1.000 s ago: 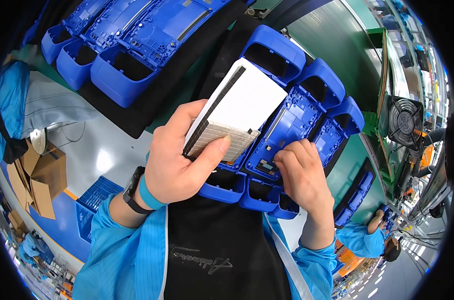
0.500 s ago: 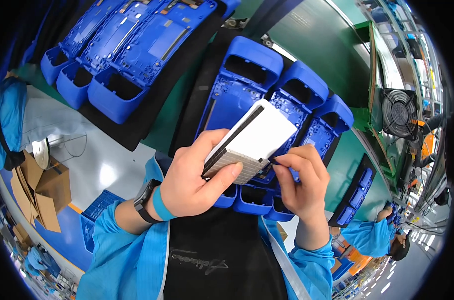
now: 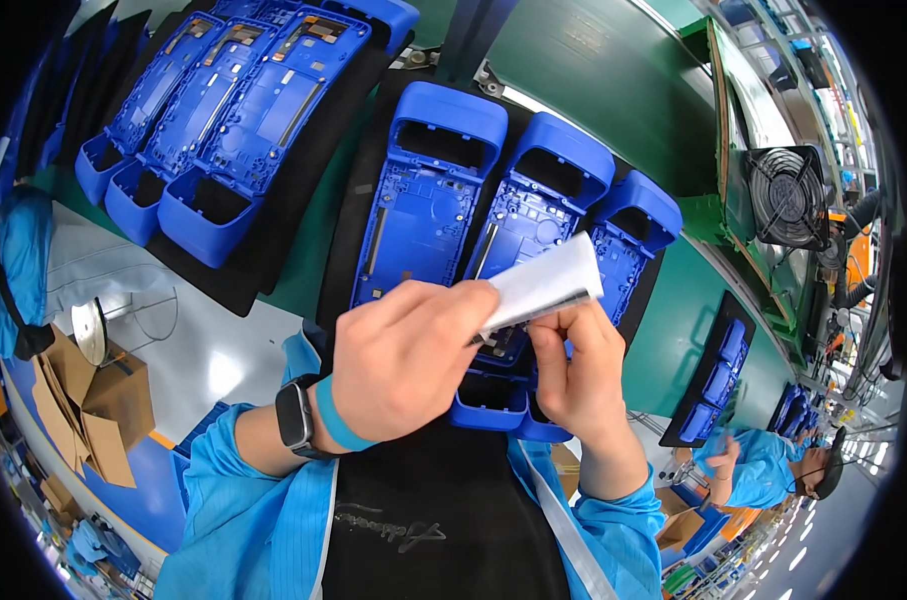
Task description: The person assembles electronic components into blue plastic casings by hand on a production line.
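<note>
My left hand (image 3: 398, 360) is closed around a thin stack of white sheets (image 3: 548, 282), now seen tilted and nearly edge-on. The thumb and the sheets' patterned face are hidden. Just under the stack's far end, my right hand (image 3: 583, 370) has its thumb and forefinger drawn together; whatever they pinch is too small or covered to make out. Below both hands lie several blue plastic housings on a black mat. Of these, a left housing (image 3: 423, 220), a middle housing (image 3: 523, 235) and a right housing (image 3: 621, 265) show their inner sides; the hands partly cover the middle one.
At the left, more blue housings (image 3: 258, 130) rest on another black mat (image 3: 235, 285). A black fan (image 3: 788, 198) stands by a green frame at the right. Farther right lies a mat with small blue parts (image 3: 715, 375), near a co-worker (image 3: 763, 465). Cardboard boxes (image 3: 118, 400) stand on the floor.
My left hand has turned over, tilting the stack so its grey-squared face no longer shows. My right hand has moved slightly left, up to the sheets. The whole view has shifted a little.
</note>
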The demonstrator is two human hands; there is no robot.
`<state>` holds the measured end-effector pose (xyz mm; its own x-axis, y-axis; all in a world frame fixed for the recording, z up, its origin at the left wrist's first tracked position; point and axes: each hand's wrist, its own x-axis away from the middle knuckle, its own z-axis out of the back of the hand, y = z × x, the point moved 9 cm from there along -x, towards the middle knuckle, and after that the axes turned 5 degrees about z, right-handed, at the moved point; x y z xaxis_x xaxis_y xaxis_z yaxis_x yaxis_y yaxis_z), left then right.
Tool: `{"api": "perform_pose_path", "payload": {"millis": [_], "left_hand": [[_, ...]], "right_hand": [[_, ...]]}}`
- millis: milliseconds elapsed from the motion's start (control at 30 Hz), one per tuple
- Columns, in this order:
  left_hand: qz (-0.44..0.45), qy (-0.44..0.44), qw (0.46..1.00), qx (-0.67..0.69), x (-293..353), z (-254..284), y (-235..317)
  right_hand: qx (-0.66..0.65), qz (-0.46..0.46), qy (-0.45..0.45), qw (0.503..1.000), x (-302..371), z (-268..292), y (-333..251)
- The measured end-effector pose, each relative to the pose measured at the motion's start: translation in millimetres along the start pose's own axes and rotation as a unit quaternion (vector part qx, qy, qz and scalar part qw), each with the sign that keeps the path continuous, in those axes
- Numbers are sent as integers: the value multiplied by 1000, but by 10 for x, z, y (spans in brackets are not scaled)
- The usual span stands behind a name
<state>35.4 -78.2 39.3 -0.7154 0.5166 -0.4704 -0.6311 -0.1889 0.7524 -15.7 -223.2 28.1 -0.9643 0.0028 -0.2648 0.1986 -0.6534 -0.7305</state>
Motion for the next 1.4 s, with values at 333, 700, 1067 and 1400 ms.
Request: {"api": "perform_pose_path", "payload": {"millis": [333, 700, 1067, 1400], "left_hand": [[290, -40, 933, 207, 96, 135, -534], [280, -32, 928, 242, 160, 44, -504], [272, -36, 929, 249, 175, 21, -500], [281, -35, 922, 263, 186, 17, -496]], "right_hand": [[126, 22, -140, 982, 267, 272, 428], [156, 35, -209, 965, 292, 203, 478], [173, 55, -210, 961, 291, 163, 450], [168, 32, -190, 967, 315, 269, 439]]}}
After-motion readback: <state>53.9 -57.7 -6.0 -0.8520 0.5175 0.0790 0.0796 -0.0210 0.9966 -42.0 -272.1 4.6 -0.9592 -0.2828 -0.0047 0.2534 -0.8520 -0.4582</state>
